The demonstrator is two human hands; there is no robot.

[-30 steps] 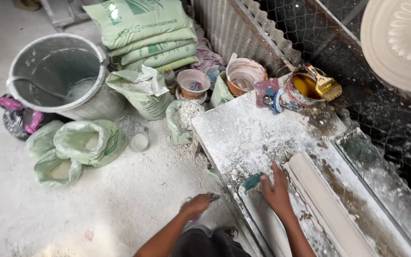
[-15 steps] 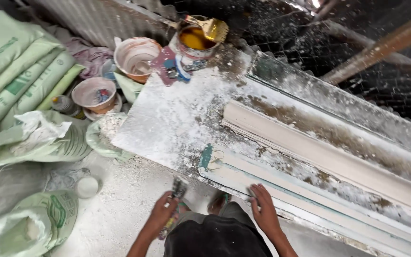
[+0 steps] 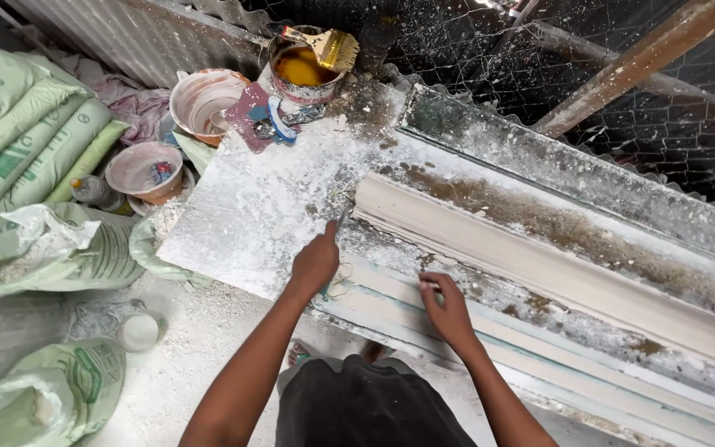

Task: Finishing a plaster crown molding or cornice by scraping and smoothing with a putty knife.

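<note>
My left hand (image 3: 316,263) lies on the white-dusted table (image 3: 242,211) by the near end of a long pale plaster moulding (image 3: 539,265). Its index finger points forward and the other fingers curl over a teal-handled tool (image 3: 325,291) that is mostly hidden beneath the hand. A thin wire loop (image 3: 343,277) lies beside it. My right hand (image 3: 448,310) rests to the right with bent fingertips pressed on a flat pale strip (image 3: 391,305) along the table's near edge. My dark shorts fill the bottom of the view.
A tin of amber liquid (image 3: 299,68) with a brush (image 3: 337,50) across it stands at the table's far corner. Two stained bowls (image 3: 200,99) (image 3: 138,170), green sacks (image 3: 18,141) and a small cup (image 3: 138,331) lie left on the dusty floor. Wire mesh (image 3: 473,50) and a wooden beam (image 3: 647,56) stand behind.
My left hand has come up from below the table edge onto the table, over the spot where the teal tool lay. My right hand has moved slightly forward along the strip.
</note>
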